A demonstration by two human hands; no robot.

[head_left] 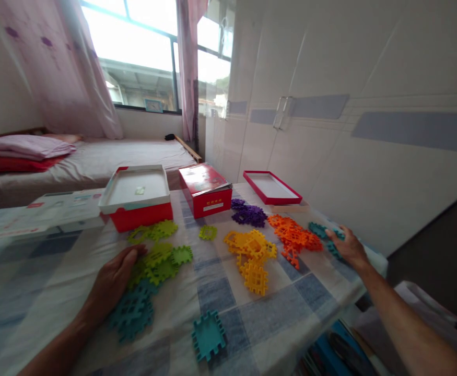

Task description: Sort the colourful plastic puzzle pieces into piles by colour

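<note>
My left hand rests on the table against the left side of the lime-green interlocking plastic tiles, its fingers loosely extended and partly hidden. Just below it lies a pile of teal tiles. At the table's right side, my right hand has its thumb and fingers around a teal tile. More teal tiles lie just left of that hand, touching the edge of the orange tiles. A single square teal tile lies near the front.
Yellow tiles and purple tiles lie in separate piles mid-table. Behind are an open red box, a closed red box and a shallow red-rimmed lid. A white wardrobe borders the right; a bed stands beyond.
</note>
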